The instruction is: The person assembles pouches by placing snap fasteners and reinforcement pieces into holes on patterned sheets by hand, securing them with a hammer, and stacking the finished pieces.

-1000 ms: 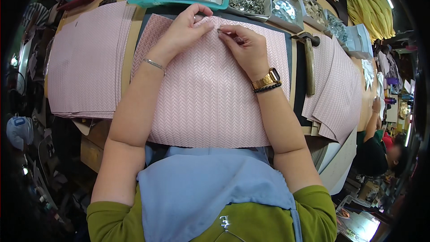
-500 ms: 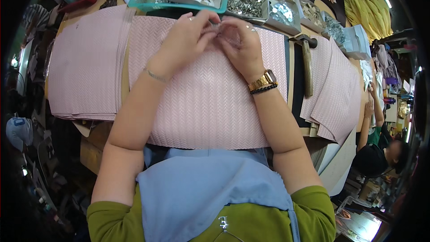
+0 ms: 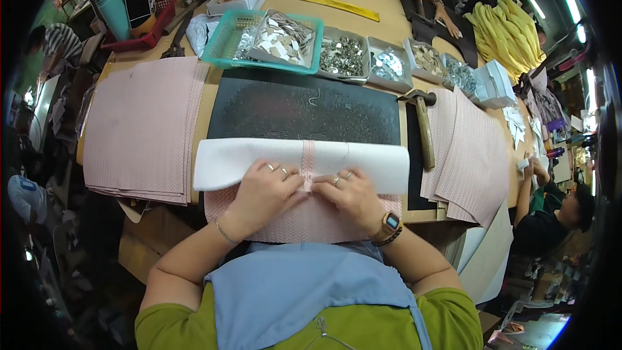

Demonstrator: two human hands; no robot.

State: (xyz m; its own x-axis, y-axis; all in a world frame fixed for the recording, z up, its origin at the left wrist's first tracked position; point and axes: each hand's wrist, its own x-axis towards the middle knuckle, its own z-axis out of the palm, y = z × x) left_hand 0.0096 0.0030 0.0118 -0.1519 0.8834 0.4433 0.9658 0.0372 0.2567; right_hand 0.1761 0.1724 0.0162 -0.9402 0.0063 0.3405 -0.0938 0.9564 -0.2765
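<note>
A pink herringbone-textured sheet (image 3: 298,223) lies in front of me. Its far part is folded back toward me, so the white backing (image 3: 259,155) faces up, with a pink seam strip (image 3: 308,154) down its middle. My left hand (image 3: 267,188) is closed on the folded edge just left of that seam. On the other side my right hand (image 3: 346,196) pinches the same edge, the fingertips of both hands nearly meeting. Whatever small item may lie between the fingertips is hidden. Beyond the fold shows a dark work mat (image 3: 285,107).
Stacks of pink sheets stand at left (image 3: 139,129) and right (image 3: 476,162). A hammer (image 3: 424,129) lies by the right stack. Behind the mat are a teal basket (image 3: 214,52) and several boxes of metal parts (image 3: 344,57). A co-worker's hands (image 3: 447,21) are at the far side.
The sheet's far part has been folded over toward me, baring its white backing and the mat. Both hands have come down and nearer, from the far edge to the fold.
</note>
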